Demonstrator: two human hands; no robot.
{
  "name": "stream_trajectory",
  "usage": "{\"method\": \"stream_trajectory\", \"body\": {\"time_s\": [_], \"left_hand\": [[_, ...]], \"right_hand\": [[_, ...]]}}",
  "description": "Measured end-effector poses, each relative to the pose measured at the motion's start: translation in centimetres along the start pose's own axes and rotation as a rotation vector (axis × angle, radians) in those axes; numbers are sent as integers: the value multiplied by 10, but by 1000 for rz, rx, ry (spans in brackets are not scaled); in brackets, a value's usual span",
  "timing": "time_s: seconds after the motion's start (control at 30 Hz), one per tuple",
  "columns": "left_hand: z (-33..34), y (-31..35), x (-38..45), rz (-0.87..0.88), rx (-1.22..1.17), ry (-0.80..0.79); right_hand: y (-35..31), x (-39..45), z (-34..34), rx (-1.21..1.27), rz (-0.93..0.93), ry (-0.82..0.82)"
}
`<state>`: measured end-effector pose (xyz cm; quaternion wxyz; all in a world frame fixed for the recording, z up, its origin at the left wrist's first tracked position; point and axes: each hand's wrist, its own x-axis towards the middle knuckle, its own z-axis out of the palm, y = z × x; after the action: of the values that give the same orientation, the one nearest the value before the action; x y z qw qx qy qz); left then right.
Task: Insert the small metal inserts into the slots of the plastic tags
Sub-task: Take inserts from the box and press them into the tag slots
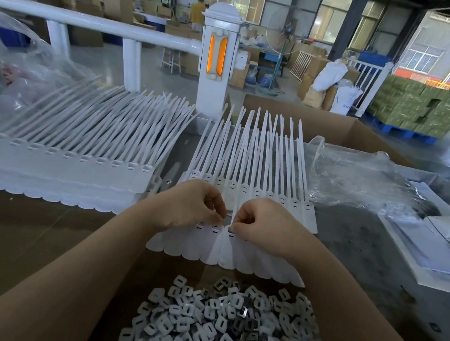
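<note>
A grey worktable carries everything here. Along its left edge lies the largest item, a stacked sheet of joined white plastic tags with long thin tails, the tails fanning toward the far edge. Against the table's near edge stands an open brown cardboard box, and inside it, toward its near right corner, is a heap of small flat metal inserts, each with an oblong hole. Crumpled clear plastic film sits toward the table's right edge, beside a white sheet.

In the middle of the table, a second strip of joined white plastic tags lies with its tails pointing to the far edge, and a nearer strip of the same white tags overlaps the far rim of the box, its scalloped ends hanging over the inserts. Both hands rest on this nearer strip, at its row of slots. The left hand has its fingers curled down, fingertips pinched together at the slot line; the right hand is curled likewise, its fingertips just beside the left's, at the neighbouring tag. Whether either pinches an insert cannot be told, as the fingers hide it. One loose insert lies on the table between the two tag sheets, just beyond the left hand.
</note>
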<state>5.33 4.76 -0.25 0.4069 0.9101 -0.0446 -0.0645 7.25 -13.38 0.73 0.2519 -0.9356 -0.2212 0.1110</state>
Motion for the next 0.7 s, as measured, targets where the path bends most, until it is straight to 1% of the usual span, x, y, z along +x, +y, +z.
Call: {"method": "stream_trajectory", "body": {"time_s": [0.23, 0.37, 0.43, 0.47, 0.53, 0.63, 0.7], "left_hand": [[1, 4, -3, -28, -13, 0], [5, 7, -4, -37, -17, 2], [4, 8, -5, -41, -8, -13], [3, 7, -5, -37, -5, -23], [0, 5, -5, -22, -3, -31], [-2, 2, -4, -10, -11, -23], [-2, 1, -4, -9, -16, -19]], "right_hand": [[2, -4, -2, 204, 50, 21], [2, -3, -1, 153, 30, 15], [1, -5, -4, 178, 3, -15], [1, -6, -7, 203, -35, -57], [-2, -10, -13, 193, -150, -193], [-11, -15, -16, 66, -264, -407], [-16, -16, -16, -9, -290, -470]]}}
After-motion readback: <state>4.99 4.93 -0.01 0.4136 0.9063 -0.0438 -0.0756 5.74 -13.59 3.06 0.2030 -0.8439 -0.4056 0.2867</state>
